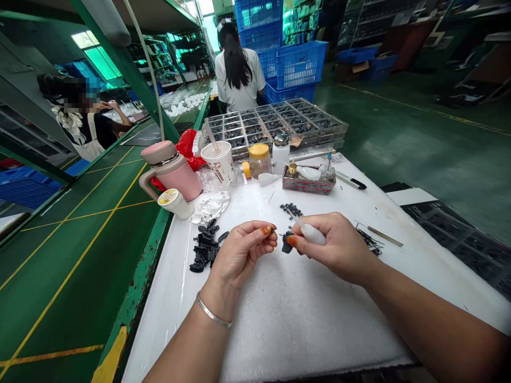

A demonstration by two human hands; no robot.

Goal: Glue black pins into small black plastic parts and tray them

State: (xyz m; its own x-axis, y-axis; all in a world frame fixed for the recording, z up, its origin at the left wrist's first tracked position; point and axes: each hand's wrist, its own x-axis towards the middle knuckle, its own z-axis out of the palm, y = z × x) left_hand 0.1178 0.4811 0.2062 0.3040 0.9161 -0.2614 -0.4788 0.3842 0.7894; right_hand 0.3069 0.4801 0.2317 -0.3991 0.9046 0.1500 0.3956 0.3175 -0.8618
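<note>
Head view: your left hand (243, 250) pinched a tiny black part (272, 230) at the fingertips; your right hand (339, 244) was closed on a small white bottle (312, 233), its tip near another black piece (286, 243). These parts looked light, stiff and easily dropped, so an edge grip suited them.

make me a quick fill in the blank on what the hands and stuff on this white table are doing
1. The right hand holds a small white squeeze ____.
2. The pile of black parts lies to the ____ of the left hand.
3. The big mug with a handle is ____ in colour.

Missing words: bottle; left; pink
</note>
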